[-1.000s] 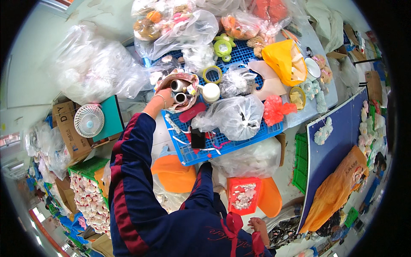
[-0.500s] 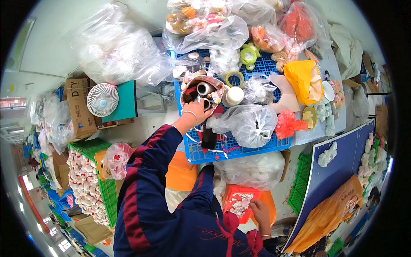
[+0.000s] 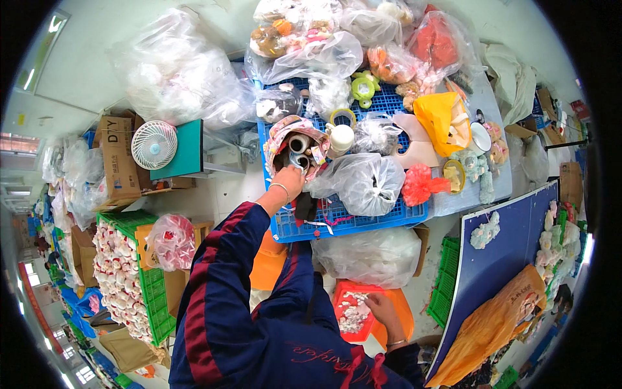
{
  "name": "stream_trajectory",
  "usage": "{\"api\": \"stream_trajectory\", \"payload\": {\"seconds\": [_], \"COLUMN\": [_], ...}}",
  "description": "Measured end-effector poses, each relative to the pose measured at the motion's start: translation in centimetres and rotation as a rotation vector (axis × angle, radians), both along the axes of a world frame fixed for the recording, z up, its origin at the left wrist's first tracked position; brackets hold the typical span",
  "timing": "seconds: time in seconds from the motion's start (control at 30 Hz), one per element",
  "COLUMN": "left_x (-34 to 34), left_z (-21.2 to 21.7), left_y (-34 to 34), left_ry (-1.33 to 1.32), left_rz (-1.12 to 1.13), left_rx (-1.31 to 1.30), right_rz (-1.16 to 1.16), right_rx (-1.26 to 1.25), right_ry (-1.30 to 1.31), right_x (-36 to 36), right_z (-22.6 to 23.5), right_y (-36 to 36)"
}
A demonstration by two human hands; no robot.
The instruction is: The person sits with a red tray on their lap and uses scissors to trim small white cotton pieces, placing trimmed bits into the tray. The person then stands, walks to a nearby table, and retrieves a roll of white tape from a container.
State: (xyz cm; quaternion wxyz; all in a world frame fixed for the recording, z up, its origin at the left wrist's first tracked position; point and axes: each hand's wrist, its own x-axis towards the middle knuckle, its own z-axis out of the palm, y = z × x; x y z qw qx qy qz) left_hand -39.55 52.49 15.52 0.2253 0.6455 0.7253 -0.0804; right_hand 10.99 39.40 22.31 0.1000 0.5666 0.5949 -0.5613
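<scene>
- Your left hand (image 3: 289,181) is stretched up to the centre of the frame, at the lower edge of the patterned pouch (image 3: 293,148) that lies on the blue crate-top surface (image 3: 363,214).
- The fingers of that hand curl onto the pouch's open mouth, touching it; you look to be gripping its rim or something just inside, though the fingertips themselves are hidden, so I cannot tell which.
- Inside the pouch stand several rolls of tape (image 3: 298,144), their open cores facing up toward you; their long axes run roughly toward the upper edge of the frame, straight away from your fingers.
- The rolls lie just above your left hand in the picture, almost touching; this hand is by far the nearer one.
- Your right hand (image 3: 383,310) is low in the frame, right of centre, well apart from the pouch, resting at the edge of the red tray (image 3: 353,311) of small pale pieces. Its fingers are bent loosely over the pieces; whether they pinch any is too small to tell.
- Just right of the pouch sit a white jar (image 3: 342,137) and a clear plastic bag (image 3: 359,183), the bag nearly touching your left wrist.
- A small white fan (image 3: 154,144) stands at centre left, well clear.
</scene>
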Motion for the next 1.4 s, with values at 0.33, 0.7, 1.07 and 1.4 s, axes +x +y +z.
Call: {"api": "stream_trajectory", "payload": {"seconds": [0.33,0.7,1.07,1.4], "left_x": [-2.1,-5.0,-3.8,-5.8], "left_z": [1.2,1.7,0.2,4.8], "left_y": [1.7,3.8,7.0,6.6], "left_ry": [-0.285,-0.185,-0.236,-0.221], "left_rz": [0.373,0.198,0.064,0.24], "left_rx": [0.462,0.147,0.094,-0.082], "right_rz": [0.161,0.291,0.106,0.095], "right_rx": [0.409,0.486,0.674,0.531], "right_ry": [0.443,-0.086,0.212,-0.09], "right_x": [-27.1,-40.1,-38.5,-39.7], "right_z": [0.8,-2.1,-4.5,-3.1], "right_y": [17.8,24.2,23.9,24.6]}}
